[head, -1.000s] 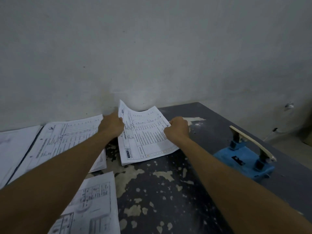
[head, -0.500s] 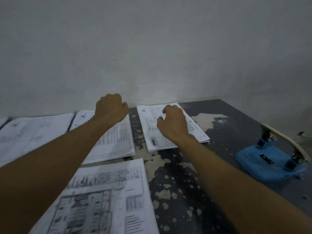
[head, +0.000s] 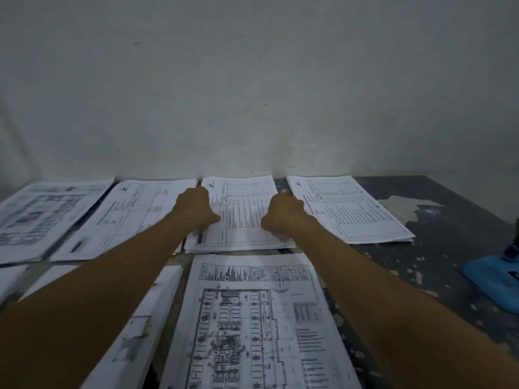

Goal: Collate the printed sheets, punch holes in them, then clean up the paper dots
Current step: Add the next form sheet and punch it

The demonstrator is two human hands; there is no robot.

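While both fists sit on the middle stack (head: 244, 217) at the desk's (head: 449, 248) far edge, left hand (head: 195, 207) and right hand (head: 283, 216) curl at its side margins, probably to lift a sheet; whether they pinch paper is hidden. The punch (head: 497, 279) waits at the right edge.

Hands: we see our left hand (head: 195, 206) and right hand (head: 283, 213) on the side edges of the middle stack (head: 241, 217), fingers curled; the grip itself seems hidden from us.
Far edge: along the table (head: 438, 248) by the wall (head: 252, 80) lie four stacks; the right stack (head: 348, 209) lies just beside ours.
Near edge: a floor-plan sheet (head: 252, 327) lies between our forearms.
Right edge: we make out a blue hole punch (head: 494, 279), cut off.
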